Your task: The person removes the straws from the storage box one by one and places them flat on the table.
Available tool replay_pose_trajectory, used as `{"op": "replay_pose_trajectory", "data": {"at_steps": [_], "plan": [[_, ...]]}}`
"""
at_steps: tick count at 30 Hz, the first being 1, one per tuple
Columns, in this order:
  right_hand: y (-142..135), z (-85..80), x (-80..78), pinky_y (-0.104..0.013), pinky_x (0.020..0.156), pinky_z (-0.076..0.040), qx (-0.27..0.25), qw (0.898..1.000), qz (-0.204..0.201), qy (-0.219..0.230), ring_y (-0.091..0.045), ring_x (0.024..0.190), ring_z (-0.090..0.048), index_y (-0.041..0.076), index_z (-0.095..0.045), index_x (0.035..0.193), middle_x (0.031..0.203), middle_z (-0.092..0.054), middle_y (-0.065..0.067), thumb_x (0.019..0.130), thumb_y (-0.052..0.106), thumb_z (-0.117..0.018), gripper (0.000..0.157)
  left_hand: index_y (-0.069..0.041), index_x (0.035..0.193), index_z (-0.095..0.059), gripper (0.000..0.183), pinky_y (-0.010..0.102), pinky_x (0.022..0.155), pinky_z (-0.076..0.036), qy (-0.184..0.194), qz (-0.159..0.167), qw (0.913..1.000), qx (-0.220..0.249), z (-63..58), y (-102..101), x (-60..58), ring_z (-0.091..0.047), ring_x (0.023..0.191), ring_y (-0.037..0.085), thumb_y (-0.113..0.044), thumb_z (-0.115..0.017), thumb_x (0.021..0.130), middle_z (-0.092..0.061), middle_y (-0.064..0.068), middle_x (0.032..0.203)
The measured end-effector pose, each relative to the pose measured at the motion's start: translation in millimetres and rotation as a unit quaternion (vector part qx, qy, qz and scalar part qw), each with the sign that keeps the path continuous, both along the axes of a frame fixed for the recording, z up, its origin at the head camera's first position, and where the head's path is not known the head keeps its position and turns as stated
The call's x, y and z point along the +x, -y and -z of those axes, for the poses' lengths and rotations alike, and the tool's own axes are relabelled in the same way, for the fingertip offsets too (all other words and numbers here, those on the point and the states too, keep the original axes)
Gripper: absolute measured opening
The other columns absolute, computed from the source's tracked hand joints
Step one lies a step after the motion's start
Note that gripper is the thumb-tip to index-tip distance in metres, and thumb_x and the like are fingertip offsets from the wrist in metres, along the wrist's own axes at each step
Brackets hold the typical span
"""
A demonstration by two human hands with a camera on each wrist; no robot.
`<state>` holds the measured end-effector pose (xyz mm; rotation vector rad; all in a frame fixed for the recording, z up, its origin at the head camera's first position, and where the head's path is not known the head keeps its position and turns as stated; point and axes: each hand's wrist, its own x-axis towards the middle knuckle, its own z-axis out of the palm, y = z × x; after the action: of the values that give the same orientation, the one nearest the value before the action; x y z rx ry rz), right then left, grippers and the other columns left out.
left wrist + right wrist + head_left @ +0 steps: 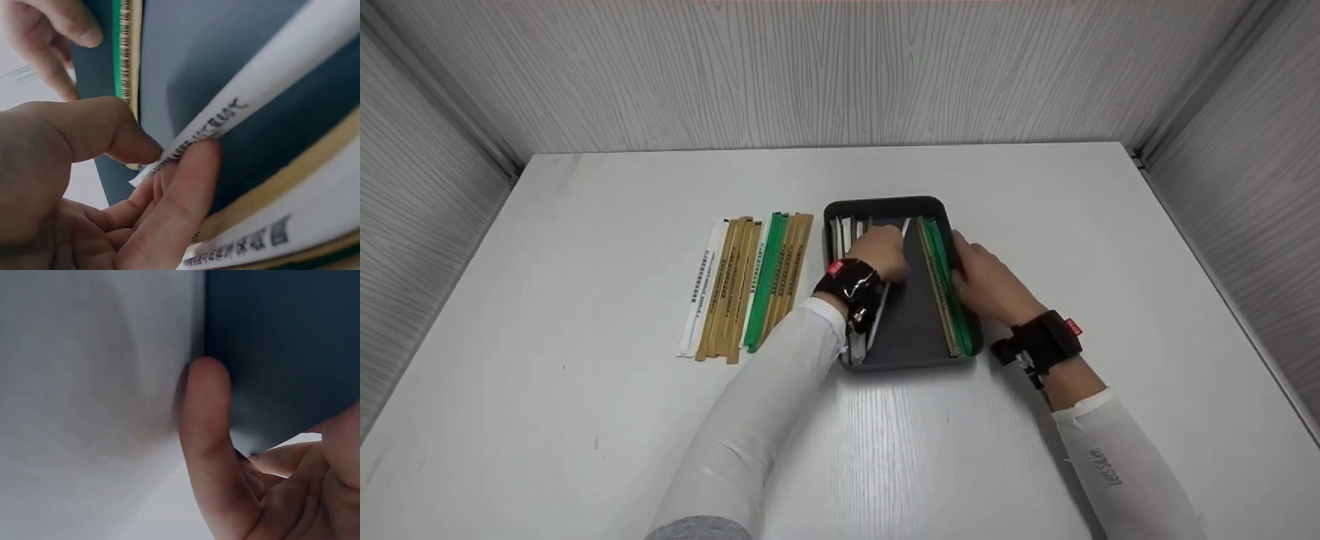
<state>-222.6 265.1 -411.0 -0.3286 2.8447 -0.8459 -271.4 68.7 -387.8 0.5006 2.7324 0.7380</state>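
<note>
White and printed along its length, one slim wrapped stick (270,73) is lying inside the dark tray (915,330); we are seeing it occupy the gap between the white-and-tan bundle (326,197) on the tray's left and the brown stick (936,289) and green sticks (958,319) along the right wall. Its long axis is slanting across the tray's length, the far end leaning to the right and the longer part running back towards the person. The left hand (880,251) is the nearer one, reaching in from above; the right hand (988,281) is resting at the outer right wall, with the brown and green sticks intervening. In the left wrist view we are observing thumb and index finger clamped together on the white stick, near its far end, a short tip projecting past them. The right hand is touching the tray's wall; we are unable to tell whether its fingers are closing round the rim. Left of the tray, a mixed row (729,292) is lying on the table (585,300).
</note>
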Motion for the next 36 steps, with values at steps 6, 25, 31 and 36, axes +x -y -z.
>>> {"op": "replay_pose_trajectory", "data": {"at_steps": [6, 25, 31, 36], "plan": [[-0.9, 0.4, -0.6, -0.054, 0.096, -0.052, -0.001, 1.0, -0.002, -0.006, -0.04, 0.114, -0.058, -0.001, -0.014, 0.164, 0.141, -0.049, -0.034, 0.108, 0.009, -0.041, 0.063, -0.015, 0.061, -0.037, 0.038, 0.027, 0.043, -0.046, 0.014, -0.017, 0.9979, 0.061, -10.5, 6.0, 0.8, -0.05, 0.042, 0.014, 0.0, -0.062, 0.086, -0.04, -0.002, 0.051], [0.0, 2.2, -3.0, -0.053, 0.095, -0.052, 0.005, 1.0, 0.0, 0.002, -0.038, 0.112, -0.059, 0.002, -0.011, 0.166, 0.142, -0.049, -0.032, 0.109, 0.01, -0.039, 0.064, 0.004, 0.13, -0.054, 0.041, 0.032, 0.071, -0.057, 0.026, -0.055, 0.9673, 0.246, -72.7, 62.2, 6.6, -0.061, 0.076, 0.016, -0.015, -0.063, 0.095, -0.063, 0.012, 0.111], [-1.5, 2.0, -2.5, -0.053, 0.096, -0.051, 0.005, 1.0, 0.002, 0.006, -0.037, 0.111, -0.058, 0.0, -0.011, 0.165, 0.142, -0.048, -0.033, 0.109, 0.01, -0.039, 0.064, 0.003, 0.136, -0.05, 0.045, 0.029, 0.068, -0.06, 0.017, -0.123, 0.9626, 0.241, -72.8, 121.8, 0.6, -0.063, 0.088, 0.021, -0.014, -0.061, 0.096, -0.061, 0.013, 0.119], [-3.7, 0.2, -0.8, -0.053, 0.097, -0.051, 0.003, 1.0, 0.005, 0.011, -0.037, 0.113, -0.058, 0.0, -0.01, 0.165, 0.145, -0.047, -0.033, 0.109, 0.011, -0.04, 0.064, 0.004, 0.135, -0.05, 0.046, 0.026, 0.064, -0.057, -0.028, -0.151, 0.9717, 0.179, -60.3, 175.9, -2.3, -0.062, 0.086, 0.02, -0.015, -0.058, 0.094, -0.059, 0.014, 0.118]]}}
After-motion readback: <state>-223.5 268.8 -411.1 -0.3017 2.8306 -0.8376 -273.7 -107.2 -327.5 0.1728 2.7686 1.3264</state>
